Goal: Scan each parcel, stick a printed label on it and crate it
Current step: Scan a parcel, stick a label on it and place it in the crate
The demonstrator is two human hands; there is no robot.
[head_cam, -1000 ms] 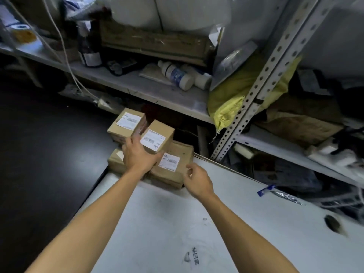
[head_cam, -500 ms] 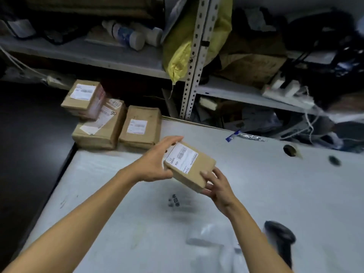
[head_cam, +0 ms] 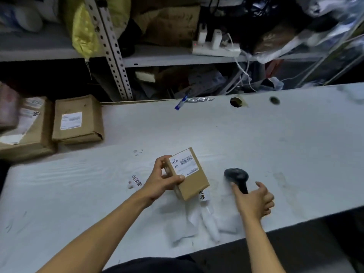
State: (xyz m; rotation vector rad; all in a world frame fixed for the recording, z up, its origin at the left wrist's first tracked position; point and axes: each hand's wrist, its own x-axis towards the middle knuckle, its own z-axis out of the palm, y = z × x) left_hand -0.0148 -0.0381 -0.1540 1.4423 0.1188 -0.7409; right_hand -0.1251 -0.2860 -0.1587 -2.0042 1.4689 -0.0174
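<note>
My left hand [head_cam: 163,180] grips a small brown cardboard parcel [head_cam: 194,181] by its left end and holds it tilted just above the white table [head_cam: 285,146]. A white barcode label covers the parcel's upper face. To its right a black handheld scanner [head_cam: 236,175] lies on the table. My right hand [head_cam: 254,200] is at the scanner's handle, index finger touching it and thumb spread apart on the other side, not closed round it.
Two larger labelled parcels [head_cam: 76,121] [head_cam: 25,131] lie at the table's far left, a third at the frame edge. White paper strips [head_cam: 206,219] lie under the held parcel. A cluttered metal shelf [head_cam: 112,56] with a power strip [head_cam: 216,49] stands behind the table. Cable holes [head_cam: 235,102] mark the far edge.
I lifted the small parcel off the stack at the left and carried it to the table's middle. My right hand let go of it and moved to the scanner.
</note>
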